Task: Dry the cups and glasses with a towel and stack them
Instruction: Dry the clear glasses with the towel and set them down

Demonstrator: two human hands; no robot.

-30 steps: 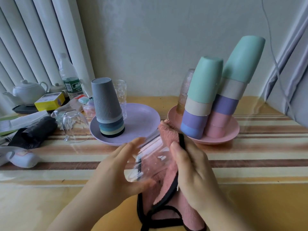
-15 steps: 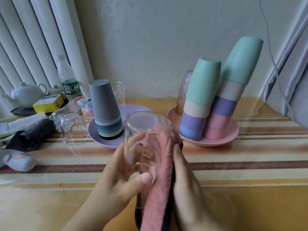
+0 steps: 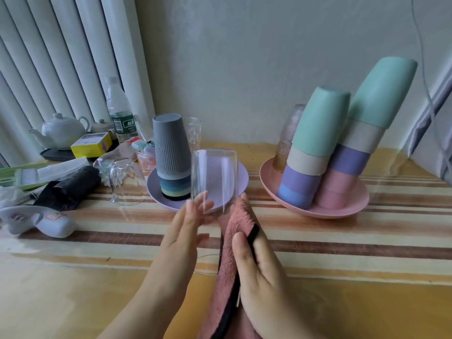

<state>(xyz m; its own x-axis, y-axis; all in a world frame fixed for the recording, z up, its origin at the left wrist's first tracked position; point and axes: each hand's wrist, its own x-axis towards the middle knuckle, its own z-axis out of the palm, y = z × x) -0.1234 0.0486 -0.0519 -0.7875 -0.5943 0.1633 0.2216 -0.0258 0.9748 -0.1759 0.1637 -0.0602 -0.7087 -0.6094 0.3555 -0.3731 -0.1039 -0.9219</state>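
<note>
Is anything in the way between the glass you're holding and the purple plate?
Nothing visible. The glass is held just in front of the purple plate; the grey cup stack stands on the plate's left part.

I can see a green label with white characters and a barcode on the clear plastic water bottle (image 3: 119, 111), too blurred to read. The clear glass cup (image 3: 193, 133) behind the grey stack carries faint printed marks I cannot make out.
</note>
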